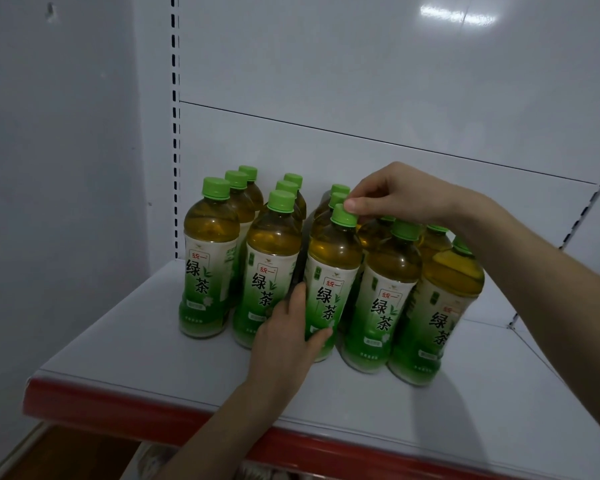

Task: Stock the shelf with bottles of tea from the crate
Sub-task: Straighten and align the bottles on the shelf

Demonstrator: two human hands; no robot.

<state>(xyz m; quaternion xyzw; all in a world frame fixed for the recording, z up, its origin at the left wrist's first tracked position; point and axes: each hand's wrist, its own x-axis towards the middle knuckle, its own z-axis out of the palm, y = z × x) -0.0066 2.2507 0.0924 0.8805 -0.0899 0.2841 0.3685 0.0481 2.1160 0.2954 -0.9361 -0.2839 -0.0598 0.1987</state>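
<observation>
Several green-capped bottles of green tea stand in rows on the white shelf [153,341]. The front bottle of the third row [329,271] is held by both hands. My left hand [284,341] wraps its lower label from the left side. My right hand [392,195] pinches its green cap from above with thumb and fingers. To its left stand two rows, fronted by a bottle [210,261] and another [272,268]. To its right stand more bottles [385,296]; the rightmost one [440,313] leans slightly. The crate is out of view.
The shelf has a red front edge strip [118,407] and a white back panel [361,98] with a slotted upright [175,133] at the left. A grey wall lies to the left. Bare shelf surface lies in front of and right of the bottles.
</observation>
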